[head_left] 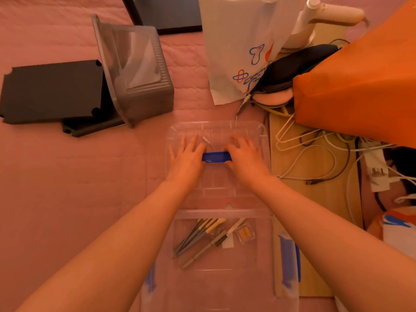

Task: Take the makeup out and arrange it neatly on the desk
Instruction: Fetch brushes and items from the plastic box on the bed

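Makeup pencils [200,237] lay in a loose bunch inside the clear box [225,213], the one nearest the person. They were on the far side of its floor and pointed slantwise. Just to their right sat a little clear case [245,233] with yellow blocks in it. A small white tag [227,243] lay between the case and the pencils. The box had a blue clip [289,262] on its right side and another on its left.

Both arms reached over the box to the clear lid [216,188], which lay flat on the pink cover [67,176] just past the box. The left hand [186,154] rested on the lid with its fingers spread and nearly straight. The right hand [245,154] rested there the same way. The hands were apart, and the lid's blue handle [216,157] sat between them. Each hand touched one end of the handle. I could not tell if the thumbs hooked under it.

Farther back on the left, a grey bin [135,70] lay tipped on its side, leaning on some black boards [51,91]. A white bag [238,41] with blue and red shapes stood behind the lid. To the right were an orange bag [360,75], a white hanger [290,131] and tangled cables [315,158] on a wooden board [315,221].
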Motion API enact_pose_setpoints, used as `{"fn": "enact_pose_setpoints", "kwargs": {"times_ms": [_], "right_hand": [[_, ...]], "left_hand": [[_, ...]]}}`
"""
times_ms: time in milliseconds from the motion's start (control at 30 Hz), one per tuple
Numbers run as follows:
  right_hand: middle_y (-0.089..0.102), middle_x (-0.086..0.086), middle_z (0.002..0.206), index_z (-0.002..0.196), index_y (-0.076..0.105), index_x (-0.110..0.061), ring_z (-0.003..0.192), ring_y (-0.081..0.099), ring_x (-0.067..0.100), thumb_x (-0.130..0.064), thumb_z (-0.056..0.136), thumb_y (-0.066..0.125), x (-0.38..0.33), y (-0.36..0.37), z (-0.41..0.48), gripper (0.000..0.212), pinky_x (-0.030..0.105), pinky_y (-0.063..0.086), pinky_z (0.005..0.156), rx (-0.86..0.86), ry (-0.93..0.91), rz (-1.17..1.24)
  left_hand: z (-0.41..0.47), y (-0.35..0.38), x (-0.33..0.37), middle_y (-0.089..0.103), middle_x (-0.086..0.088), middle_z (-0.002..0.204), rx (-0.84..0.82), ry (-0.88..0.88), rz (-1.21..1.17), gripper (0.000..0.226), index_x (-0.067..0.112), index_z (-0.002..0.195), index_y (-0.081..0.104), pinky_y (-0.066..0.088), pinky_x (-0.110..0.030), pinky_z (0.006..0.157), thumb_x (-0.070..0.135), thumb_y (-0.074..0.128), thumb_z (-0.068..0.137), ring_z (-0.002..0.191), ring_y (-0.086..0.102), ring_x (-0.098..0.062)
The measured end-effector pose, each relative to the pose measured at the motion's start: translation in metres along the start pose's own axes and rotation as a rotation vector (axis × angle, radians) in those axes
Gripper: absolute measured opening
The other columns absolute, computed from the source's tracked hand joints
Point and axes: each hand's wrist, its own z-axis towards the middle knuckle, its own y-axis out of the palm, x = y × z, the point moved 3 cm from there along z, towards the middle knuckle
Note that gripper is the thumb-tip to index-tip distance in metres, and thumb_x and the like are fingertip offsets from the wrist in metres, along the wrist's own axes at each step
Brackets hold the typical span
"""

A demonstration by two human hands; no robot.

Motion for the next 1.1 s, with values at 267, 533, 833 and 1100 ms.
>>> {"fn": "enact_pose_setpoints", "kwargs": {"times_ms": [267, 533, 833, 1100], "right_hand": [[0.027, 0.009, 0.149, 0.126, 0.05, -0.017, 0.135, 0.025, 0.032, -0.016, 0.09, 0.056, 0.002, 0.013, 0.002, 0.037, 0.049, 0.039, 0.101, -0.019, 0.001, -0.014], [0.027, 0.011, 0.151, 0.14, 0.036, -0.009, 0.14, 0.021, 0.031, -0.016, 0.093, 0.051, -0.003, 0.001, -0.003, 0.05, 0.042, 0.028, 0.113, 0.001, -0.003, 0.006], [0.028, 0.012, 0.153, 0.144, 0.032, -0.005, 0.144, 0.017, 0.026, -0.021, 0.096, 0.045, -0.024, -0.026, -0.054, 0.051, 0.037, 0.018, 0.117, 0.166, -0.063, -0.004], [0.046, 0.012, 0.14, 0.135, 0.044, -0.006, 0.138, 0.033, 0.031, -0.018, 0.092, 0.05, -0.041, -0.032, -0.131, 0.045, 0.047, 0.032, 0.11, 0.337, -0.129, -0.003]], "left_hand": [[0.009, 0.013, -0.006, 0.008, -0.003, 0.159, -0.023, 0.011, 0.02, 0.022, 0.018, 0.113, 0.048, 0.012, -0.058, 0.113, 0.008, 0.049, 0.093, 0.146, 0.0, -0.033], [0.001, -0.001, 0.001, 0.019, -0.006, 0.157, -0.008, 0.015, 0.064, 0.041, 0.018, 0.134, 0.045, 0.022, -0.041, 0.115, 0.013, 0.049, 0.094, 0.146, 0.01, -0.029], [-0.053, -0.029, 0.018, 0.049, -0.009, 0.138, 0.171, 0.128, 0.077, 0.044, 0.011, 0.136, 0.045, 0.028, -0.037, 0.11, 0.012, 0.047, 0.092, 0.137, 0.033, -0.03], [-0.126, -0.052, 0.034, 0.063, -0.01, 0.116, 0.478, 0.265, 0.015, 0.039, 0.004, 0.122, 0.058, 0.043, -0.038, 0.101, 0.013, 0.041, 0.087, 0.114, 0.054, -0.028]]}}
